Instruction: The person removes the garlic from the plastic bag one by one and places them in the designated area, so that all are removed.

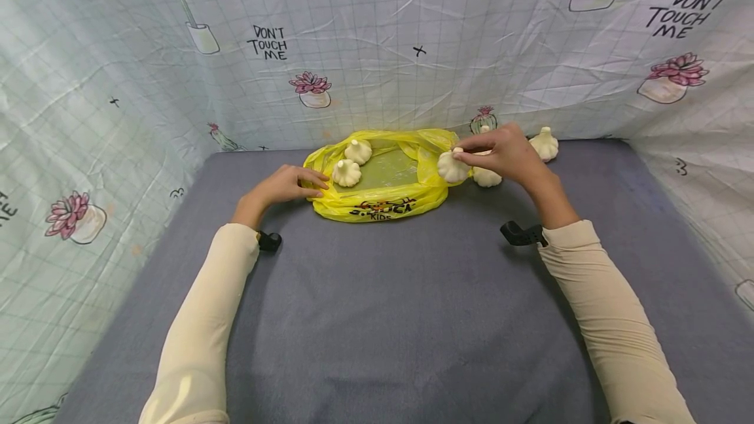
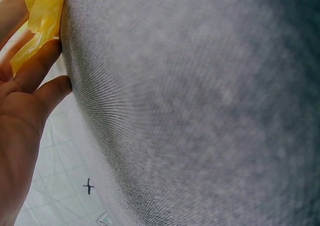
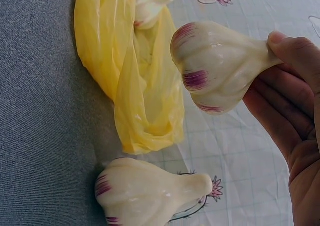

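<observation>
A yellow plastic bag (image 1: 383, 211) lies on the table with its mouth spread upward. Two garlic bulbs (image 1: 346, 173) rest inside at its left end. My left hand (image 1: 283, 184) touches the bag's left rim with loosely extended fingers; a flap of yellow plastic (image 2: 42, 21) lies among them in the left wrist view. By its stem, my right hand (image 1: 503, 152) pinches a white garlic bulb (image 3: 215, 66) with purple streaks, raised at the bag's right end. Another garlic bulb (image 1: 487, 178) sits below that hand, partly hidden by it.
Farther right on the table stands a garlic bulb (image 1: 544, 144); the tip of another (image 1: 485, 129) shows behind my right hand. A printed cloth (image 1: 377, 51) hangs behind and at both sides of the grey table (image 1: 377, 319).
</observation>
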`<state>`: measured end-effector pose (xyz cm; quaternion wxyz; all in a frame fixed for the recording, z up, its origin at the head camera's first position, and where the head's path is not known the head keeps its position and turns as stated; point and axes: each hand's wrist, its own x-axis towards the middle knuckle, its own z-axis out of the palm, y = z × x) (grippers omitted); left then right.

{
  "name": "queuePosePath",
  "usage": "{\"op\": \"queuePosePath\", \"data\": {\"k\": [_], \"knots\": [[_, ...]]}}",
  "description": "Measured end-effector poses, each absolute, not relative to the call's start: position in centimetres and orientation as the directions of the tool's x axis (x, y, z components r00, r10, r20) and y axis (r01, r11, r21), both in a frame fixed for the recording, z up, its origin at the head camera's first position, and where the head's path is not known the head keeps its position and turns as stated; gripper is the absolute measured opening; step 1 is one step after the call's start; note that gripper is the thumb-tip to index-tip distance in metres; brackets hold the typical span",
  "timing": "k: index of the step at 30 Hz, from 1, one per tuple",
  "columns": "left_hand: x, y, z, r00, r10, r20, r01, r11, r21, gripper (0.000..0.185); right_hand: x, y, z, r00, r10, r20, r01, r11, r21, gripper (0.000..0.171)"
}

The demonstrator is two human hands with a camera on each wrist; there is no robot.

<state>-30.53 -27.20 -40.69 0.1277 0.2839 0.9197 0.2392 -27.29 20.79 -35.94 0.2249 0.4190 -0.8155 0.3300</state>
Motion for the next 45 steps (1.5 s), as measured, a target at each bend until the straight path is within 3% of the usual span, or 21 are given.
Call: {"op": "queuePosePath", "data": {"k": [18,30,45], "knots": [[-30.6,-27.2,-40.8,-0.816,0.569,-0.101,0.449,0.735,0.508,0.027,-27.0,21.0,-35.7,-0.54,-0.529,0.654,-0.839,0.403,-0.366,0.018],[-30.6,-27.2,-40.8,-0.818,0.566,-0.103,0.449,0.74,0.501,0.026,-26.9,21.7,-35.6,-0.57,-0.523,0.634,-0.817,0.44,-0.372,0.018],[-30.6,-27.2,-40.7,-0.804,0.585,-0.104,0.468,0.731,0.497,0.028,-26.6,22.9,-35.1,-0.56,-0.531,0.636,-0.818,0.475,-0.324,0.019]]}}
